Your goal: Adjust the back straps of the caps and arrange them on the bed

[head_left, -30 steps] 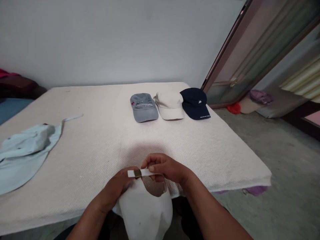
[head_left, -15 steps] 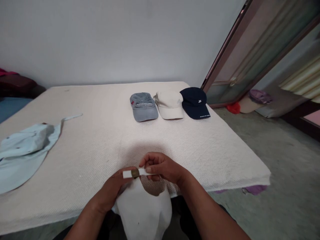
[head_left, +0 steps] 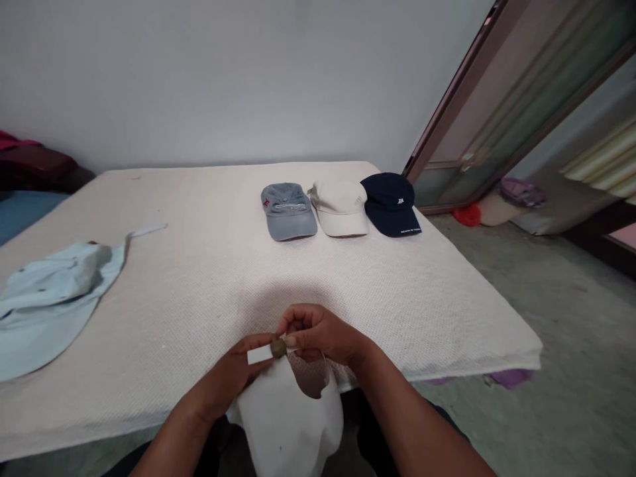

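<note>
Both grips, left hand (head_left: 238, 364) and right hand (head_left: 318, 334), grasp the white cap (head_left: 291, 414) at its strap (head_left: 260, 354) and buckle (head_left: 279, 348); its crown hangs just below them. Beyond lie grey (head_left: 288, 212), beige (head_left: 340, 209) and navy caps (head_left: 391, 205).

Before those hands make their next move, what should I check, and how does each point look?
1. Left hand holding the white cap: ok.
2. Right hand pinching beside the buckle: ok.
3. White strap sticking out past the buckle: ok.
4. Buckle locked: cannot tell.
5. Grey cap, cream cap and navy cap clear of both hands: ok.
6. Pale blue cap's strap fastened: not ok, trailing loose.
</note>
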A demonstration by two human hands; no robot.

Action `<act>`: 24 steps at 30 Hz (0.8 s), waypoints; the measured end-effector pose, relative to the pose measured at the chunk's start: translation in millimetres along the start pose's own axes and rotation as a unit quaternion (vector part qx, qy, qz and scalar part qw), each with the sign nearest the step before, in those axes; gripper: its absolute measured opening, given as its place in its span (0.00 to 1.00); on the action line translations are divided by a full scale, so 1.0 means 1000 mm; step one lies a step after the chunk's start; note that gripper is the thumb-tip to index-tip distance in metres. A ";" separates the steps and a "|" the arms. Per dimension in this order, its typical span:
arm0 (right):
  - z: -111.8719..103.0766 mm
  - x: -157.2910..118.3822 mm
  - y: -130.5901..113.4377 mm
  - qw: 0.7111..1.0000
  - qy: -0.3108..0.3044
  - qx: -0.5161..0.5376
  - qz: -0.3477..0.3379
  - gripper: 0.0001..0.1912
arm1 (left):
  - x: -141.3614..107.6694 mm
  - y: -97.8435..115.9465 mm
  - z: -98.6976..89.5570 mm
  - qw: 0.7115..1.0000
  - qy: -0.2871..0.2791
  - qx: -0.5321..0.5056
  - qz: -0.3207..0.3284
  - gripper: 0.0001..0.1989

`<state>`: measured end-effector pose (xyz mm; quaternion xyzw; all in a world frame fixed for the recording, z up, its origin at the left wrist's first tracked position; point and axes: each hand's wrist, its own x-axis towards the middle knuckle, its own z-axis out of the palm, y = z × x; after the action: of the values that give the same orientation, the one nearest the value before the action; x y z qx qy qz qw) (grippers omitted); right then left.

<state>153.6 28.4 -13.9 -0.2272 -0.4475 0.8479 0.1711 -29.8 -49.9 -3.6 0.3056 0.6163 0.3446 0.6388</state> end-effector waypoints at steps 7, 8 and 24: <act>-0.003 -0.005 -0.004 0.999 -0.004 -0.028 -0.027 0.12 | 0.001 -0.004 -0.004 0.993 -0.063 -0.099 -0.025 0.11; -0.005 -0.006 -0.005 0.999 -0.001 -0.035 -0.023 0.12 | 0.001 -0.004 -0.005 0.991 -0.069 -0.112 -0.023 0.10; -0.005 -0.006 -0.001 0.998 -0.036 -0.034 0.033 0.11 | 0.000 -0.001 -0.004 0.993 -0.030 -0.108 -0.029 0.09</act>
<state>161.0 29.7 -13.7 -0.2168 -0.4742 0.8450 0.1190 -33.8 -50.7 -4.4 0.2266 0.5647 0.3815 0.6959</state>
